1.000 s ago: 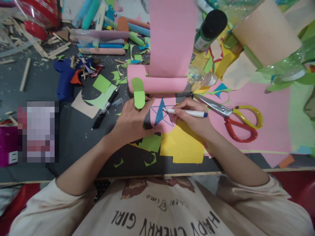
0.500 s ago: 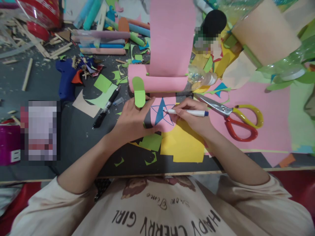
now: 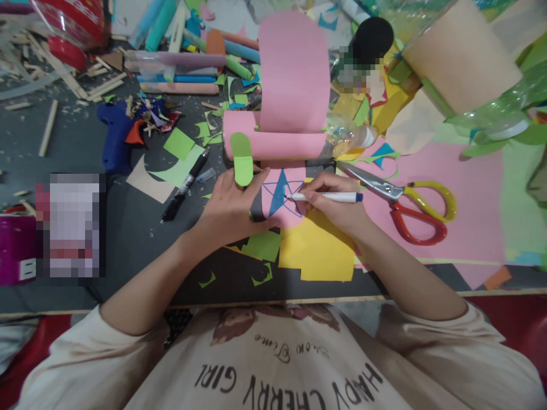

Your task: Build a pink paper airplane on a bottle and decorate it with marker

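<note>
My right hand point(image 3: 335, 205) is closed round a white marker with a blue end point(image 3: 331, 197). Its tip rests on a blue star point(image 3: 280, 196) drawn on a pink paper flap point(image 3: 294, 176); the star's left half is filled in. My left hand point(image 3: 231, 208) lies on the pink paper's left edge with fingers pressed down, holding it flat. A green rounded paper tab point(image 3: 241, 159) sticks up just above its fingers. The flap hangs from a pink paper roll point(image 3: 273, 142) with a tall pink sheet point(image 3: 294, 68) standing behind it.
Red-and-yellow scissors point(image 3: 405, 202) lie right of my right hand. A black marker point(image 3: 186, 185) and a blue glue gun point(image 3: 113, 136) lie to the left. Yellow paper point(image 3: 316, 250) and green scraps sit near the table edge. Foam rolls, sticks and a dark bottle point(image 3: 363, 45) crowd the back.
The marker tip has shifted slightly right and down on the star. The tall pink sheet now shows its rounded top. My left hand stays in place.
</note>
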A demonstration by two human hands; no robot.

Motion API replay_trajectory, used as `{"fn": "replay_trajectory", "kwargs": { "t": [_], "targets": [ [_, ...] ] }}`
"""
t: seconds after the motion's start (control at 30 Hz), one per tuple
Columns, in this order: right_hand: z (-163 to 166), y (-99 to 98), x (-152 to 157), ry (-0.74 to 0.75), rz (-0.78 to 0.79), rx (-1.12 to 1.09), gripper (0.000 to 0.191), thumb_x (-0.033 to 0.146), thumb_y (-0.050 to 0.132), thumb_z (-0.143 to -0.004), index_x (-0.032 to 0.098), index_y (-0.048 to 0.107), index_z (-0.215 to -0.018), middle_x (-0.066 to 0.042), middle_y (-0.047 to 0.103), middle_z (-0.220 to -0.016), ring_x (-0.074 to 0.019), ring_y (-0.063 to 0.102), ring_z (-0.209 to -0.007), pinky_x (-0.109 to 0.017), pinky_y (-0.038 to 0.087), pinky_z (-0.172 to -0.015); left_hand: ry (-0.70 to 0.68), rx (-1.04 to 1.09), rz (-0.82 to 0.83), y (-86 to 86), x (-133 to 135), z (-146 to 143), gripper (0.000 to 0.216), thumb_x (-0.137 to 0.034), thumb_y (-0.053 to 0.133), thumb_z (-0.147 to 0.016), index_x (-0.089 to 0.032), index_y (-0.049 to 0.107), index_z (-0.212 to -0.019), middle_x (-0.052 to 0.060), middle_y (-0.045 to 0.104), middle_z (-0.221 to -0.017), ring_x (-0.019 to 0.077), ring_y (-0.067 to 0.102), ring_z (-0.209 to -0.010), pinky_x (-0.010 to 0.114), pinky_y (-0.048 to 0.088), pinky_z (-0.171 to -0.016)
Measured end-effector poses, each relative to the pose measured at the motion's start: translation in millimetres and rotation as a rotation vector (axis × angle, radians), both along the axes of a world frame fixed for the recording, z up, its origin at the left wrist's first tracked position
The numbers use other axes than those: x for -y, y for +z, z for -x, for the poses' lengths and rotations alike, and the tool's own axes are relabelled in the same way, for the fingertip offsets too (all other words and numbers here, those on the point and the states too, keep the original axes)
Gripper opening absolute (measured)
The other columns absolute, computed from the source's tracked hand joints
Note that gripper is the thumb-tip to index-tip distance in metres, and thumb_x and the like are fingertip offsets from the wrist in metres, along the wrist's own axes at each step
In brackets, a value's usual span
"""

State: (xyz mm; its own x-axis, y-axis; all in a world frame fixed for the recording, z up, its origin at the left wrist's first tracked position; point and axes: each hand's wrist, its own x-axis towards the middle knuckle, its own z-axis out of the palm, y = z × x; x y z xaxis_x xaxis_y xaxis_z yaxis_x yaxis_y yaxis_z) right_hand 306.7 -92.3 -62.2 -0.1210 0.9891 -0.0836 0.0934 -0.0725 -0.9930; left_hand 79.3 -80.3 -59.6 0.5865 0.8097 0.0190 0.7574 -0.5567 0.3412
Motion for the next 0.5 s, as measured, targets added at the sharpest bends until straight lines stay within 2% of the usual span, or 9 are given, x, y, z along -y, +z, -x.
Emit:
{"fn": "replay_trajectory", "kwargs": {
  "t": [0.17, 0.37, 0.5],
  "targets": [
    [0.2, 1.2, -0.4, 0.032, -0.011, -0.009, 0.031, 0.041, 0.079, -0.078, 0.021, 0.064, -0.06, 0.0, 0.068, -0.056, -0.0143, 0.062, -0.053, -0.029, 0.047, -0.053, 0.005, 0.006, 0.004, 0.6, -0.6, -0.2, 0.083, -0.053, 0.069, -0.082, -0.01, 0.045, -0.149, 0.025, 0.054, -0.14, 0.0449, 0.05, -0.132, 0.058, 0.039, -0.111],
    [1.4, 2.7, -0.4, -0.043, 0.002, -0.017, 0.02, 0.033, 0.075, -0.08, 0.02, 0.065, -0.068, 0.001, 0.07, -0.06, -0.012, 0.062, -0.052, -0.026, 0.048, -0.051, -0.013, -0.003, -0.026, -1.5, -0.9, 0.7, 0.084, -0.059, 0.065, -0.085, -0.007, 0.046, -0.148, 0.027, 0.056, -0.138, 0.0454, 0.051, -0.13, 0.059, 0.04, -0.109],
    [1.3, 3.2, -0.8, -0.013, 0.013, -0.003, 0.021, 0.031, 0.076, -0.079, 0.02, 0.065, -0.065, 0.001, 0.069, -0.059, -0.0127, 0.062, -0.053, -0.026, 0.048, -0.051, -0.001, -0.018, -0.03, -1.6, -0.7, 1.1, 0.085, -0.058, 0.068, -0.083, -0.01, 0.044, -0.15, 0.026, 0.055, -0.139, 0.0449, 0.051, -0.131, 0.058, 0.04, -0.109]
  ]
}}
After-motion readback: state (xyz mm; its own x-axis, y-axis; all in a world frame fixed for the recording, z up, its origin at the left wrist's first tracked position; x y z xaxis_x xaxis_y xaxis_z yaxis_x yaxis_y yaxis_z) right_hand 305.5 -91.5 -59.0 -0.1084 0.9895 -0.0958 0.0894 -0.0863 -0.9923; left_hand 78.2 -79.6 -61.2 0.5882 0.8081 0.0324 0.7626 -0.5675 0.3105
